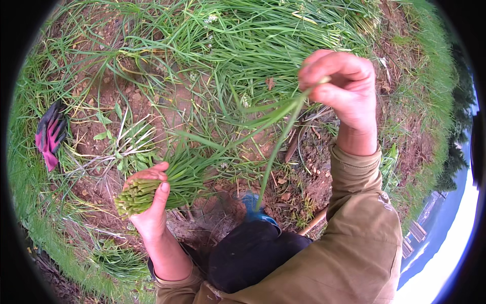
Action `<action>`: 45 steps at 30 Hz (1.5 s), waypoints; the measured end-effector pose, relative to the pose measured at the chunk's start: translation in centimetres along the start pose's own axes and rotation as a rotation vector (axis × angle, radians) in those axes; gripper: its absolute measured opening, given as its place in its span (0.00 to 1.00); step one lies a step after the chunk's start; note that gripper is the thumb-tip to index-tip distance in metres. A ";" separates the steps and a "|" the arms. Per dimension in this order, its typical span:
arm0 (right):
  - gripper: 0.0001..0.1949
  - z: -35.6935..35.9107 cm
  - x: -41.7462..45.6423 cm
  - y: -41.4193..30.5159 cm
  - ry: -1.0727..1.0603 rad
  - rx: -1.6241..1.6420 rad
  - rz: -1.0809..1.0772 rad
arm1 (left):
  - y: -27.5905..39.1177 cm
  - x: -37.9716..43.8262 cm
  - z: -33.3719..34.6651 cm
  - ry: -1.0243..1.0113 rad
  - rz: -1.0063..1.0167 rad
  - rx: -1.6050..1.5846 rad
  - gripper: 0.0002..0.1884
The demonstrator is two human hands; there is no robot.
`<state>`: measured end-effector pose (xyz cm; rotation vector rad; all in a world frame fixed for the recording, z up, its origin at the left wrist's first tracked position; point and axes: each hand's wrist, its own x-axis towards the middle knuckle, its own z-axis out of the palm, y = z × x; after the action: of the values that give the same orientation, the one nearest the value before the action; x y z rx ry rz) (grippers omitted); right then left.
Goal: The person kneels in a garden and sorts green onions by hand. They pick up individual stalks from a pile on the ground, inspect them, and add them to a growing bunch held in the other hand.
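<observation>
My left hand (150,197) is closed around a thick bundle of green garlic chives (186,174). The pale cut ends face left and the leaves fan out to the right. Up at the right, my right hand (336,81) pinches a few long green chive leaves (279,114) between thumb and fingers; they hang down and to the left, slightly blurred. Behind and left of that hand, a large heap of chives (258,41) lies on the ground.
A pink and black work glove (51,135) lies at the far left. Dry pale stalks (121,140) and a small weedy plant stand in the soil. A smaller pile of green leaves (121,262) lies at lower left. A blue shoe (254,209) shows below the centre, beside a wooden stick (315,220).
</observation>
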<state>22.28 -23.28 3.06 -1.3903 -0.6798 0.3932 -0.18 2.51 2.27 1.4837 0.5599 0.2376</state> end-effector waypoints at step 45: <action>0.10 13.9 0.2 3.3 -0.165 0.067 0.028 | -1.9 -0.3 1.8 0.180 -0.066 0.186 0.23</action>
<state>13.93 -11.98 0.35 -1.3139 -0.7757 0.5526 0.05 0.64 0.41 1.6298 0.7919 0.2755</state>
